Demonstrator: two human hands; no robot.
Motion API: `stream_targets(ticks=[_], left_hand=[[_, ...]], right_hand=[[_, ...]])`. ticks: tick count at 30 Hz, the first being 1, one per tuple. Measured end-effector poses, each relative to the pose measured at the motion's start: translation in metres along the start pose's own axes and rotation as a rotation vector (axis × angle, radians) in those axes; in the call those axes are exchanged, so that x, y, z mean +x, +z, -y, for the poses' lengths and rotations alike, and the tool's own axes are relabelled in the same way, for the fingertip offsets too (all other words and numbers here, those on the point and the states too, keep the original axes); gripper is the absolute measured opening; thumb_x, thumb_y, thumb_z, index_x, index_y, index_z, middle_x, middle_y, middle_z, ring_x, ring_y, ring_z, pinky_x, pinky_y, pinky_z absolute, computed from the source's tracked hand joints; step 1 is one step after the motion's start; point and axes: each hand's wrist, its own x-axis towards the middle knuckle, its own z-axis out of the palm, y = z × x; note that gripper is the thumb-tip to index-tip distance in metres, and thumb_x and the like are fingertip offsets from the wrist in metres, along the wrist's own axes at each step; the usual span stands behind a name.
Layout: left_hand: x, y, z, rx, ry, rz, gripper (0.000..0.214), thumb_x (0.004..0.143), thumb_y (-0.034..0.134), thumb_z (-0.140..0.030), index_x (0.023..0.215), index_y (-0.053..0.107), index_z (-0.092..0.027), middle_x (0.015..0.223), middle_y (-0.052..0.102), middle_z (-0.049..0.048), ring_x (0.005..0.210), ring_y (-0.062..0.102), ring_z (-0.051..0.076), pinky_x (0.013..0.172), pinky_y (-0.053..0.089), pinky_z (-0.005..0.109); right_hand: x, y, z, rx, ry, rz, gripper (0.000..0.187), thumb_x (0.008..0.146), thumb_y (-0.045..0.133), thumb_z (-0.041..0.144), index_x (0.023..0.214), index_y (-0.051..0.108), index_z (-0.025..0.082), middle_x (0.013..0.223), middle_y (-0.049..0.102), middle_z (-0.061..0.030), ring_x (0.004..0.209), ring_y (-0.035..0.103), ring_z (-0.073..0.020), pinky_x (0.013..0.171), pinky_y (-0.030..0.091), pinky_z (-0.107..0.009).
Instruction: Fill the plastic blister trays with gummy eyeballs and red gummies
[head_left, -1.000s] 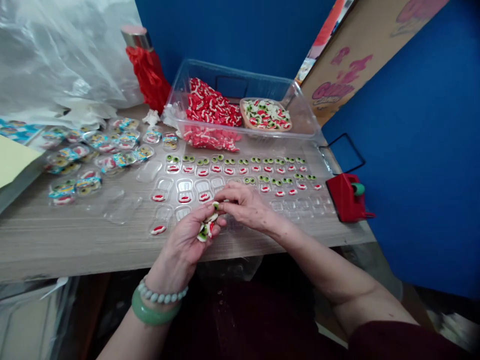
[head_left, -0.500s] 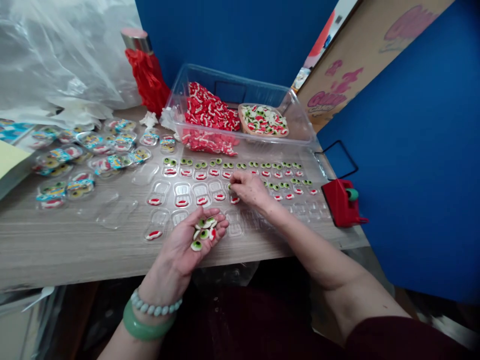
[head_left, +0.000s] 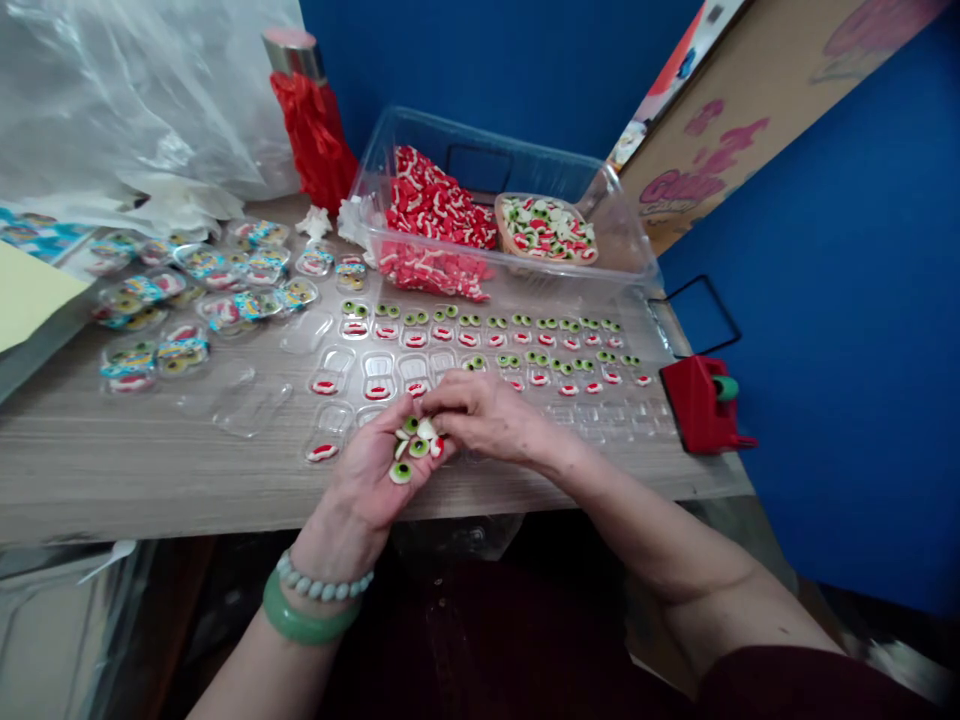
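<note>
My left hand (head_left: 367,470) lies palm up and cupped around several gummy eyeballs (head_left: 419,447), green and white with dark pupils; one shows a red side. My right hand (head_left: 495,415) is over the left palm, its fingertips closing on a pale gummy eyeball (head_left: 426,429). Beneath and beyond the hands, rows of clear plastic blister trays (head_left: 379,370) lie on the table. Red-and-white gummy lips (head_left: 324,387) sit in many of the moulded hollows. The far rows also carry pairs of gummy eyeballs (head_left: 474,363). My right hand hides some of the nearer trays.
At the back stands a clear plastic bin (head_left: 622,262) with a heap of red gummy lips (head_left: 439,205) and a tub of gummy eyeballs (head_left: 547,230). Filled, labelled packs (head_left: 184,350) are piled at left. A red tape dispenser (head_left: 697,405) stands at right, beside a blue partition (head_left: 847,400).
My right hand has come back from the middle tray row to my left palm. A pair of gummy eyeballs now shows in the tray where it was. The view has shifted slightly.
</note>
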Motion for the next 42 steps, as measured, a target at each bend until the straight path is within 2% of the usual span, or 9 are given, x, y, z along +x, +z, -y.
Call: stream_targets(ticks=[5,9,12,15,22,30,37,40,42], left_hand=[[-0.002,0.002,0.002,0.056,-0.024,-0.059,0.027,0.099,0.044,-0.017,0.087,0.067,-0.010,0.078,0.075,0.0100,0.065,0.072,0.019,0.063,0.063,0.033],[-0.004,-0.002,0.005,0.092,-0.054,-0.082,0.024,0.097,0.045,-0.010,0.087,0.067,-0.010,0.078,0.075,0.0098,0.064,0.073,0.020,0.060,0.063,0.033],[-0.005,-0.002,0.006,0.117,-0.071,-0.069,0.023,0.096,0.046,-0.009,0.090,0.068,-0.008,0.080,0.076,0.0125,0.068,0.074,0.022,0.065,0.064,0.034],[-0.006,-0.002,0.004,0.156,-0.069,-0.038,0.020,0.094,0.050,-0.009,0.098,0.070,-0.004,0.088,0.076,0.0186,0.078,0.076,0.027,0.069,0.064,0.034],[-0.006,-0.006,-0.004,0.138,-0.014,-0.040,0.018,0.088,0.057,-0.005,0.100,0.071,-0.004,0.090,0.075,0.0199,0.082,0.076,0.028,0.073,0.064,0.035],[-0.006,-0.005,-0.008,0.095,-0.063,-0.062,0.017,0.092,0.053,-0.006,0.100,0.068,-0.004,0.087,0.075,0.0191,0.080,0.077,0.028,0.070,0.065,0.033],[-0.006,-0.005,-0.013,0.033,-0.021,-0.074,0.017,0.092,0.054,-0.008,0.103,0.066,-0.003,0.096,0.074,0.0224,0.092,0.075,0.033,0.075,0.065,0.036],[-0.006,-0.006,-0.016,0.002,-0.007,-0.065,0.022,0.092,0.054,-0.008,0.110,0.066,-0.004,0.100,0.074,0.0229,0.097,0.074,0.033,0.077,0.065,0.037],[-0.006,-0.007,-0.018,-0.012,0.001,-0.056,0.024,0.092,0.053,-0.008,0.113,0.065,-0.004,0.100,0.075,0.0219,0.098,0.074,0.033,0.078,0.064,0.037]], right_hand=[[-0.008,0.003,0.016,-0.167,-0.089,0.069,0.020,0.094,0.053,0.018,0.100,0.072,0.020,0.090,0.064,-0.0034,0.087,0.055,-0.0162,0.079,0.038,-0.027],[-0.014,0.008,0.012,-0.046,-0.076,0.050,0.017,0.089,0.055,0.013,0.090,0.070,0.020,0.087,0.067,-0.0014,0.086,0.058,-0.0148,0.079,0.040,-0.026],[-0.007,0.011,0.003,0.060,0.082,-0.144,0.016,0.084,0.054,0.012,0.080,0.068,0.020,0.079,0.065,0.0013,0.078,0.058,-0.0130,0.072,0.039,-0.023],[0.015,0.010,-0.015,0.006,0.266,-0.296,0.016,0.079,0.053,0.013,0.077,0.067,0.020,0.076,0.065,0.0021,0.075,0.058,-0.0137,0.070,0.039,-0.024],[0.061,0.005,-0.051,-0.109,0.477,-0.177,0.021,0.071,0.052,0.012,0.076,0.070,0.021,0.071,0.067,0.0018,0.071,0.057,-0.0149,0.063,0.035,-0.025],[0.063,0.011,-0.064,0.051,0.490,-0.146,0.017,0.072,0.056,0.017,0.080,0.071,0.019,0.068,0.065,0.0033,0.067,0.057,-0.0137,0.062,0.037,-0.023],[0.055,0.010,-0.049,-0.404,0.345,-0.132,0.027,0.083,0.047,0.012,0.091,0.073,0.019,0.094,0.068,-0.0074,0.088,0.056,-0.0200,0.076,0.038,-0.029],[0.050,0.011,-0.040,-0.488,0.267,-0.156,0.029,0.091,0.046,0.016,0.102,0.072,0.019,0.102,0.066,-0.0097,0.095,0.055,-0.0221,0.082,0.038,-0.030],[0.049,0.013,-0.037,-0.503,0.172,-0.096,0.027,0.093,0.046,0.018,0.102,0.072,0.019,0.105,0.065,-0.0100,0.099,0.054,-0.0229,0.085,0.038,-0.031]])
